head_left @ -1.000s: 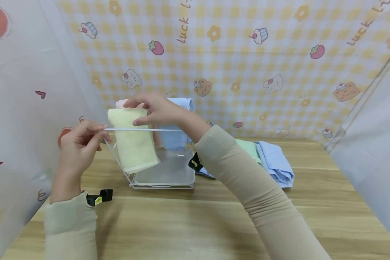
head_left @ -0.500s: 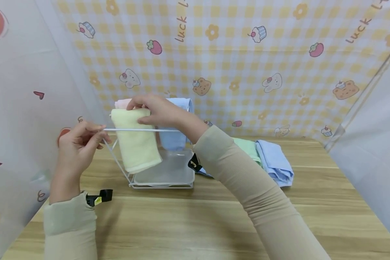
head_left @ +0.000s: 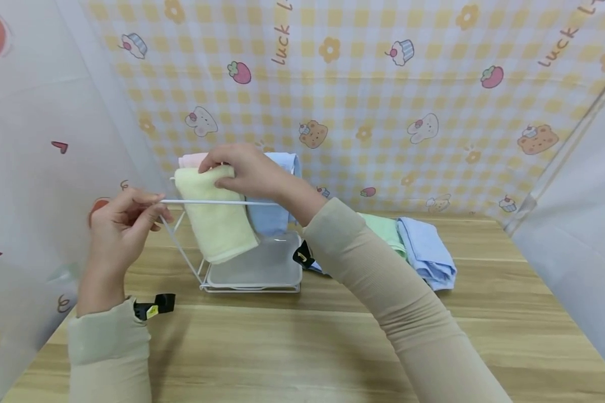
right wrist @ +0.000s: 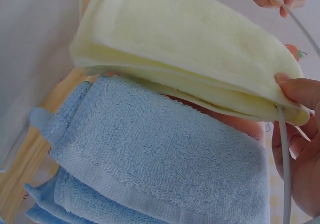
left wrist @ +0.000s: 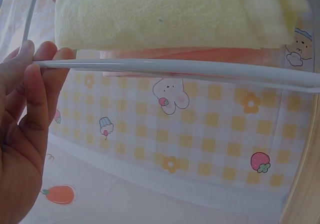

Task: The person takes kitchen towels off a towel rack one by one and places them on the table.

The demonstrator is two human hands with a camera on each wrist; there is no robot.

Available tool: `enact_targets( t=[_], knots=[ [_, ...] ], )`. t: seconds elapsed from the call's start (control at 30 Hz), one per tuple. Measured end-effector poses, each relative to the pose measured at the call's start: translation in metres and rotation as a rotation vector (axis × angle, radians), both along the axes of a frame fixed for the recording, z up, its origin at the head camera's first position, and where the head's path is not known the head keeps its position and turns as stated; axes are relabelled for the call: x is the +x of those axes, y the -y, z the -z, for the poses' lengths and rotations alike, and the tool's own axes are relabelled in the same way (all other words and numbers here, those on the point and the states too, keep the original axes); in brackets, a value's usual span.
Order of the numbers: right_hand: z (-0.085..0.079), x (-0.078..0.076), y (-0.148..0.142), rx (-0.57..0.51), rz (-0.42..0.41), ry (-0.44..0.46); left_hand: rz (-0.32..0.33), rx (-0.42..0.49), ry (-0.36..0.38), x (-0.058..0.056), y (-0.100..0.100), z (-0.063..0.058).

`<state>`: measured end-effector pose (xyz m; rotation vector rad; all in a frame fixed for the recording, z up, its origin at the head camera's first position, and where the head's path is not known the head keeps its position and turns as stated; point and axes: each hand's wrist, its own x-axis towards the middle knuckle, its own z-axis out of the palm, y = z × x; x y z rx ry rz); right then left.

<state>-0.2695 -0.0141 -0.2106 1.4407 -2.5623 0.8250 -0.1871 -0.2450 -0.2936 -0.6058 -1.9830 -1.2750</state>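
Observation:
My left hand pinches the front left corner of a white wire rack. A yellow towel hangs folded over one of the rack's rails, behind the front bar. My right hand pinches its top edge, thumb on the near side, as the right wrist view also shows. Just behind hang a pink towel, mostly covered by the yellow one, and a blue towel. In the left wrist view, the left thumb and fingers close round the end of the white bar.
A pale, translucent tray sits in the rack's base. To the right on the wooden table lie a folded green cloth and a folded blue cloth, partly behind my right sleeve. Patterned curtains stand behind and beside the table.
The yellow towel has shifted slightly right along the rack, its lower edge swinging right and a little up. My right hand has closed onto its top edge. The left hand keeps its place.

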Motion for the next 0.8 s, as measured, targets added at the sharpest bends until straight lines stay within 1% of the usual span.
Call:
enact_targets(
  t=[0.27, 0.33, 0.43, 0.57, 0.7, 0.8],
  knots=[
    [0.000, 0.003, -0.004, -0.090, 0.003, -0.032, 0.004, 0.012, -0.002, -0.001, 0.000, 0.000],
    [-0.001, 0.004, -0.005, -0.117, 0.010, -0.027, -0.002, 0.012, 0.001, 0.000, 0.000, -0.001],
    [-0.004, 0.005, -0.007, -0.156, 0.031, -0.011, -0.028, -0.011, -0.005, 0.002, -0.002, -0.003],
    [-0.006, 0.006, -0.011, -0.180, 0.061, -0.006, -0.039, -0.049, -0.016, 0.002, -0.002, -0.005],
    [-0.007, 0.009, -0.016, -0.207, 0.060, -0.011, -0.035, -0.045, -0.030, 0.001, -0.001, -0.005],
    [-0.006, 0.012, -0.022, -0.256, 0.048, -0.006, -0.034, -0.030, -0.036, 0.002, 0.000, -0.004]
  ],
)
